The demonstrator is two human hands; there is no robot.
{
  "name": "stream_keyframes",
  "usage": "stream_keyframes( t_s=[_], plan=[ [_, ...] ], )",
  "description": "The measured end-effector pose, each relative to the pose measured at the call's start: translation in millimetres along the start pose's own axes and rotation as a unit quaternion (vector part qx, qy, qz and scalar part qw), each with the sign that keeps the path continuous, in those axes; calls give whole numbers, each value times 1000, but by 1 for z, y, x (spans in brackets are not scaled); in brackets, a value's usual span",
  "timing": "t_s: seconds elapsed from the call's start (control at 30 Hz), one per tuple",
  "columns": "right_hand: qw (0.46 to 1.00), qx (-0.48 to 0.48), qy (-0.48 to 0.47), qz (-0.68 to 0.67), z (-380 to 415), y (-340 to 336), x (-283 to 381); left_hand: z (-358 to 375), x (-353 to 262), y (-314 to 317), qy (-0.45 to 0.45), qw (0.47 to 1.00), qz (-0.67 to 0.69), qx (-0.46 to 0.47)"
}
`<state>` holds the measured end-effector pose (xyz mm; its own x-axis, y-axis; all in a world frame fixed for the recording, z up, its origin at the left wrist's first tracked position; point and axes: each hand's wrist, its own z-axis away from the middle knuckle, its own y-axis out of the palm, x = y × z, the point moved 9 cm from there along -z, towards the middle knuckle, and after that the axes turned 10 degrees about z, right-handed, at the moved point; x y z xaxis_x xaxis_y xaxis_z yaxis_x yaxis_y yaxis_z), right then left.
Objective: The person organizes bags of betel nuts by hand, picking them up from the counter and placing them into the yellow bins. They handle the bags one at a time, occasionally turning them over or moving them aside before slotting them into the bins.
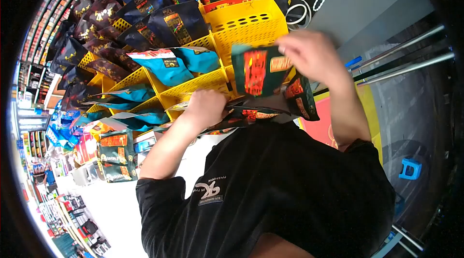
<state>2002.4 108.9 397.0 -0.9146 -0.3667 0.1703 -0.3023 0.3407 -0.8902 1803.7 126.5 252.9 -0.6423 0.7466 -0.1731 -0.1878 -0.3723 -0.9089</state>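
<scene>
My right hand (309, 55) pinches the upper corner of a dark green pouch (255, 72) with a red and gold label. That pouch hangs in front of a yellow perforated rack (249, 16), over one of its compartments. My left hand (207, 105) is closed at the rack's near edge, beside more dark pouches (256, 114) lying against my body; what its fingers hold is hidden. Another dark pouch (302, 97) with a red label stands tilted below my right hand. Teal pouches (166, 67) sit in the compartments left of my hands.
Navy pouches (179, 23) and maroon ones (104, 11) fill the far and left compartments. Two green pouches (116, 154) lie at the lower left. Metal rails (406, 55) run on the right, a white cable (302, 11) behind, and a blue stool (410, 168) stands on the floor.
</scene>
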Motion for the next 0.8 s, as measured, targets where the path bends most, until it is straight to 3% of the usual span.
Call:
stream_keyframes(
  t_s=[0.2, 0.33, 0.57, 0.63, 0.73, 0.8],
  plan=[
    [971, -227, -6, 78, -53, -63, -13, 8, 5, -11, -8, 998, 61, -20],
    [953, -278, -2, 117, -88, -55, -20, 12, 12, -10, -8, 996, 78, -29],
    [973, -204, -18, 104, -132, 39, -58, 24, 19, -25, -27, 991, 111, -63],
    [985, -86, 14, 150, -138, 73, -65, 31, 20, -34, -19, 989, 121, -82],
    [985, -105, 32, 130, -142, 81, -73, 41, 20, -64, -14, 984, 137, -113],
    [981, -192, -9, 14, -139, 64, -66, 55, 13, -101, -6, 979, 136, -152]
  ],
)
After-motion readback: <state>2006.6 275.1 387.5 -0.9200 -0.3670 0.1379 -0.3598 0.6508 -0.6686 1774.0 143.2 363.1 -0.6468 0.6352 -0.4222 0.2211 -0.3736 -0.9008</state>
